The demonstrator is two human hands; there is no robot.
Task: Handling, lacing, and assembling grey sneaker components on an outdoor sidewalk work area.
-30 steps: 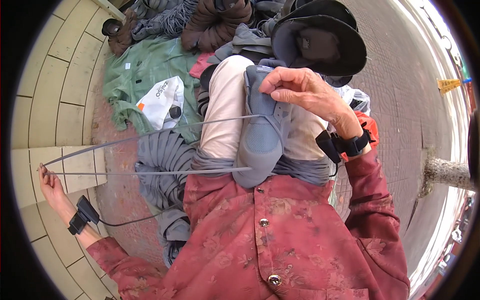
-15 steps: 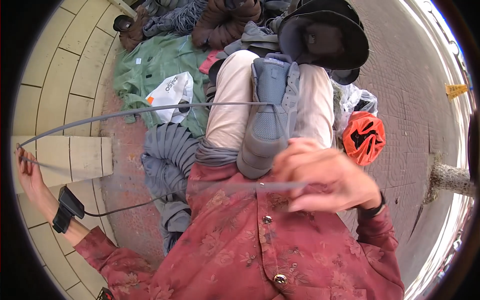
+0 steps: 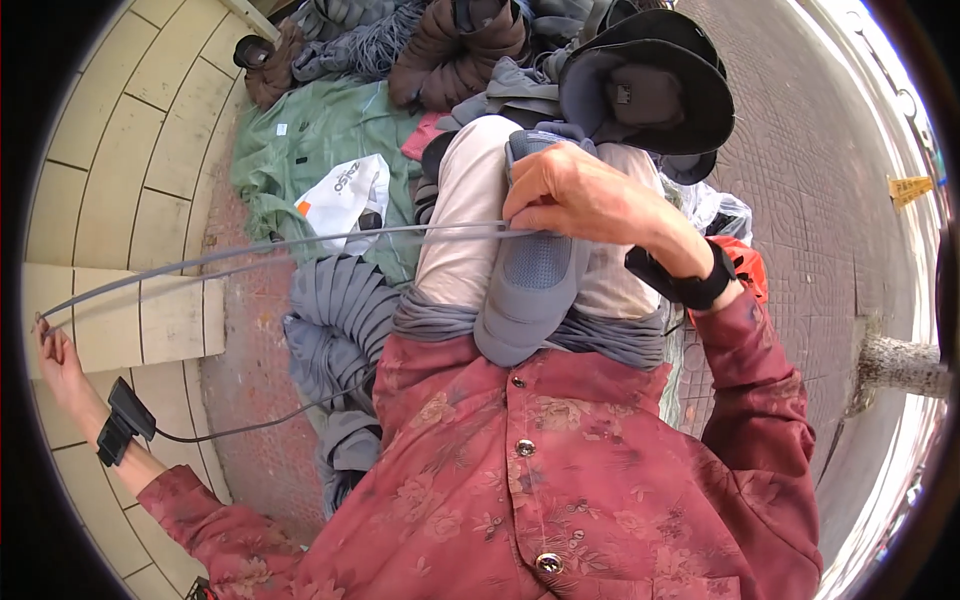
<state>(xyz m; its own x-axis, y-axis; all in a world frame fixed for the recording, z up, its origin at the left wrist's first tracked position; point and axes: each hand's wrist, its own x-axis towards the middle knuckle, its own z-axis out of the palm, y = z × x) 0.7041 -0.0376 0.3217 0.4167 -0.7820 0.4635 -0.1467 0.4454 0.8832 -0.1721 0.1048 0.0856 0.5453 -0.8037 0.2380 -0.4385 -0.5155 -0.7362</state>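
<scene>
A grey shoe (image 3: 525,310) lies along my lap between my thighs, its toe toward my body. My right hand (image 3: 585,195) is closed over the shoe's tongue and eyelet area, thumb and fingers pinched on a grey shoelace (image 3: 250,246). From there the lace stretches to the far left in two strands. Out at that end my left hand (image 3: 62,365) pinches it with arm extended. Grey cord-like laces are bundled across my left thigh (image 3: 435,318) and right thigh (image 3: 620,338). My right hand hides the upper part of the shoe.
Fanned grey pieces (image 3: 340,285) lie left of my lap. Beyond are a green cloth (image 3: 330,125), a white bag (image 3: 350,195), brown fanned pieces (image 3: 460,60) and a black wide-mouthed object (image 3: 650,85). An orange bag (image 3: 748,265) sits right; a tiled wall (image 3: 110,190) stands left.
My right hand has moved up and away from my body, from beside the toe to over the shoe's tongue. My left hand stays far left and is slightly lower, still holding the lace.
</scene>
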